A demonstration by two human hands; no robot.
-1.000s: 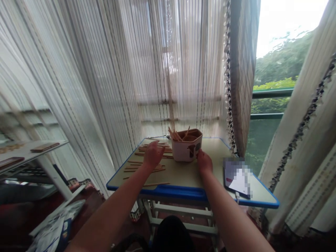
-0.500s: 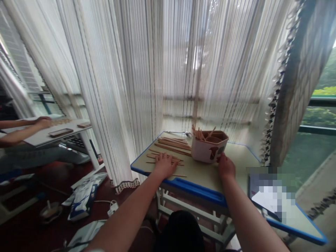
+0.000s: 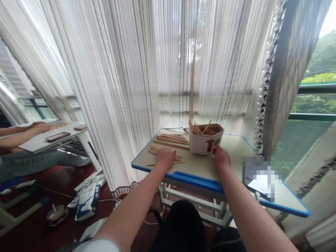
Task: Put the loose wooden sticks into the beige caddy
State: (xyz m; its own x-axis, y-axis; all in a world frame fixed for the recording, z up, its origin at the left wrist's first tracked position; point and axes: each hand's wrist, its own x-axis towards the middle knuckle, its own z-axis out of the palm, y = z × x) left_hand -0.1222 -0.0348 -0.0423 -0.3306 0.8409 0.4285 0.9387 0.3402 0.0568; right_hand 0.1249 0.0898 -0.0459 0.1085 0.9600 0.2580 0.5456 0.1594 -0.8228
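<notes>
My left hand [image 3: 166,158] is on the small table, its fingers drawn together over a loose bunch of thin wooden chopsticks [image 3: 152,150] whose ends stick out on both sides. One or two sticks lie apart, nearer the table's front edge. Just behind, another pile of chopsticks [image 3: 172,140] lies roughly parallel. My right hand [image 3: 222,158] is closed at the front right corner of a pale utensil holder [image 3: 201,144] with a brown inside and a dark printed pattern. Several sticks [image 3: 196,128] stand upright in its left compartment. The right fingertips are partly hidden.
A metal spoon [image 3: 185,129] lies at the back of the blue-edged table [image 3: 194,169]. On the right is a dark flat object [image 3: 252,175], partly blurred out. Sheer curtains [image 3: 131,87] hang behind. At left, another person's hands [image 3: 39,126] rest over a white table [image 3: 34,141].
My left fingers have gone from spread to drawn together, and the sticks under them lie closer together. My right hand stays at the holder. The view has shifted slightly.
</notes>
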